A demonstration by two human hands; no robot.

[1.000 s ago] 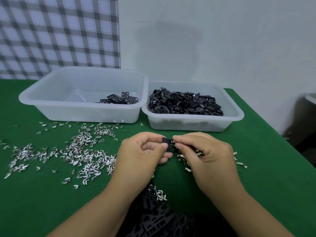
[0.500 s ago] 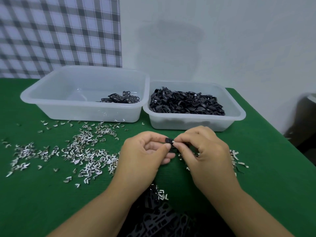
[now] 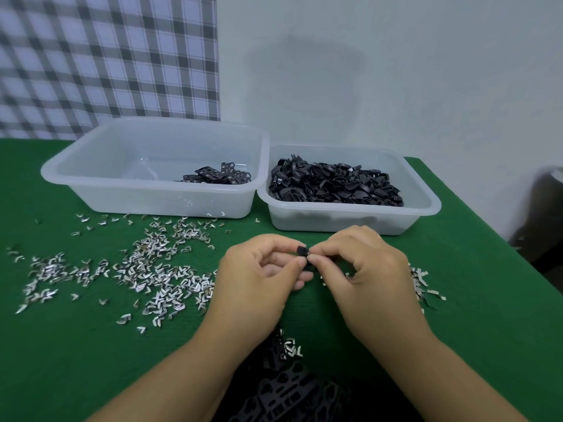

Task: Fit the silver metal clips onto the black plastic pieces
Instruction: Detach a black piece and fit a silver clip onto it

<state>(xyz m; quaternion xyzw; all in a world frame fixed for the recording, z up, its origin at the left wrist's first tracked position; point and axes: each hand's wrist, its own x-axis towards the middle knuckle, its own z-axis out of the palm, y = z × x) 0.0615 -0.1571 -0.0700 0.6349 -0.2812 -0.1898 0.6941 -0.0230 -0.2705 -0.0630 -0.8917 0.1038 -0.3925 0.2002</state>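
**Both hands pinch one black piece above the green table**

Nearest the camera, a dark heap of black plastic strips (image 3: 292,391) lies between the forearms at the table's near edge, with a few silver clips (image 3: 291,348) resting on it.

Above that, the left hand (image 3: 259,287) and right hand (image 3: 365,275) meet fingertip to fingertip over the green table (image 3: 76,360). The left thumb and forefinger are pressed together on a small black plastic piece (image 3: 301,250), the other fingers curled under. The right thumb and forefinger close on the same piece from the other side; whether a clip sits between them cannot be told.

Loose silver metal clips (image 3: 146,275) are scattered across the cloth to the left of the hands, and a smaller scatter (image 3: 423,284) lies just right of the right hand.

Farther back stand two translucent tubs side by side, touching: the left tub (image 3: 91,178) holds a few black pieces in its right corner, the right tub (image 3: 426,205) a full pile.

Compared with half a second ago, the hands have held their place and the pinch has barely changed; the black piece shows slightly more between the fingertips.
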